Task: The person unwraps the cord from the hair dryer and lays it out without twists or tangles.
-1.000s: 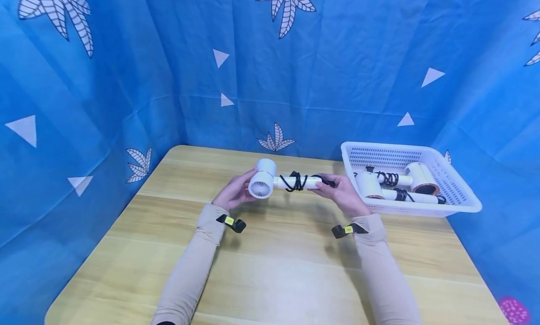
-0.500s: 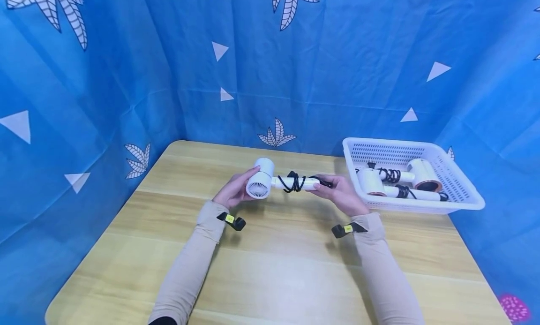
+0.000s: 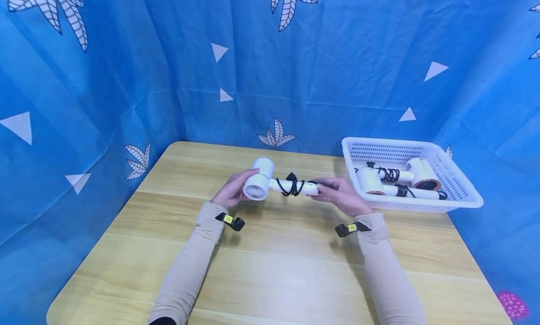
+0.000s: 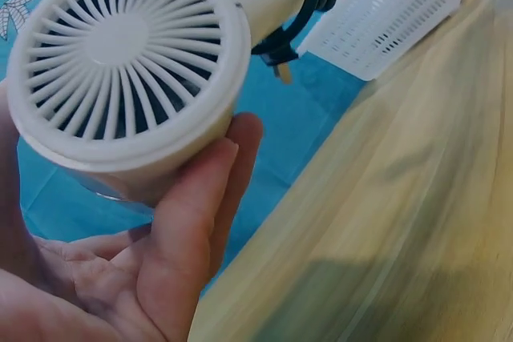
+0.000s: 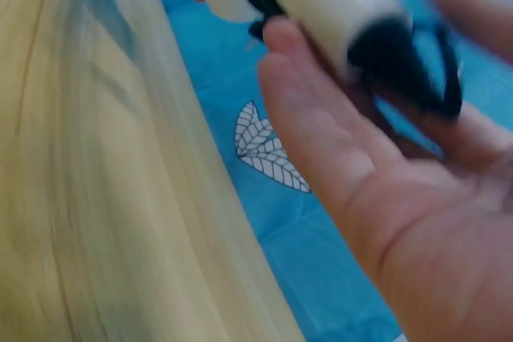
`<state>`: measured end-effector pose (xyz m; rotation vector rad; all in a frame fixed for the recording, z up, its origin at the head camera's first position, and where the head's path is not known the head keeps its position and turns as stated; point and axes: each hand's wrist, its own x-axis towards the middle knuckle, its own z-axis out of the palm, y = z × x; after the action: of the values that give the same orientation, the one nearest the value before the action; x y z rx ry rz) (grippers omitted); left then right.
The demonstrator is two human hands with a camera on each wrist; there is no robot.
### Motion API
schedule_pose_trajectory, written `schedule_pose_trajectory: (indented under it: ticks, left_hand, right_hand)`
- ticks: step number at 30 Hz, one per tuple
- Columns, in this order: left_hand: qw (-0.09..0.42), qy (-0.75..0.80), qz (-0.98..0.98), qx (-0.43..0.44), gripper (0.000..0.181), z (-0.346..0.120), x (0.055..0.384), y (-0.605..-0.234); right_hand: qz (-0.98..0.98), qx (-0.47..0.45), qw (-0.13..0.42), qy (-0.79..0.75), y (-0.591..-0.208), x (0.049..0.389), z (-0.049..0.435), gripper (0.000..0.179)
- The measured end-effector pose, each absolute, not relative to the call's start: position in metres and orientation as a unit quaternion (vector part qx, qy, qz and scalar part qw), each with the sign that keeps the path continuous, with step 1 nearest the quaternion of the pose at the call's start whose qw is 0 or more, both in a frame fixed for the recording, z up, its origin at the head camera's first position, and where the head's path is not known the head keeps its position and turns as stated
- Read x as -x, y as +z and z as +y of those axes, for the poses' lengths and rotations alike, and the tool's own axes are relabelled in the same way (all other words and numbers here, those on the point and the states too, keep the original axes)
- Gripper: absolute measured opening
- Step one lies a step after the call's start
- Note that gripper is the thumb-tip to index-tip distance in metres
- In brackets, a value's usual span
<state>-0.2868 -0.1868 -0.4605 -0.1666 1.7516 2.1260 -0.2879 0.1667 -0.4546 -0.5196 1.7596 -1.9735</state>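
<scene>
A white hair dryer point(image 3: 264, 170) is held level above the table, its ribbed round vent facing me. Its black cord point(image 3: 292, 186) is wound round the handle. My left hand point(image 3: 232, 190) grips the dryer's head, thumb on one side and fingers on the other, as the left wrist view shows. At the handle's far end is my right hand point(image 3: 341, 196). In the right wrist view its fairly straight fingers point(image 5: 321, 118) lie along the handle end from below, while the blurred thumb stands off it. A black cord sleeve point(image 5: 401, 66) comes out of that end.
A white perforated basket point(image 3: 460, 196) stands on the back right of the wooden table point(image 3: 270, 268). Inside lie white hair dryers point(image 3: 422, 172) with black cords wound round their handles. A blue patterned curtain point(image 3: 358, 71) closes off the back and sides.
The dryer has shifted slightly left and its vent has turned a little downward. My right thumb and fingers have shifted at the handle end, where less of the cord shows now.
</scene>
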Motion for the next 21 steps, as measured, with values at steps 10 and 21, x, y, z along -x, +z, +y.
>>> schedule_pose_trajectory:
  ticks: [10, 21]
  left_hand:
    - [0.205, 0.76, 0.616, 0.036, 0.051, -0.186, 0.286, -0.458]
    - [0.215, 0.749, 0.626, 0.011, 0.041, -0.184, 0.285, -0.46]
  right_hand:
    - [0.612, 0.179, 0.242, -0.731, -0.46, 0.291, 0.175, 0.047]
    - [0.681, 0.144, 0.236, -0.678, -0.473, 0.3, 0.164, 0.059]
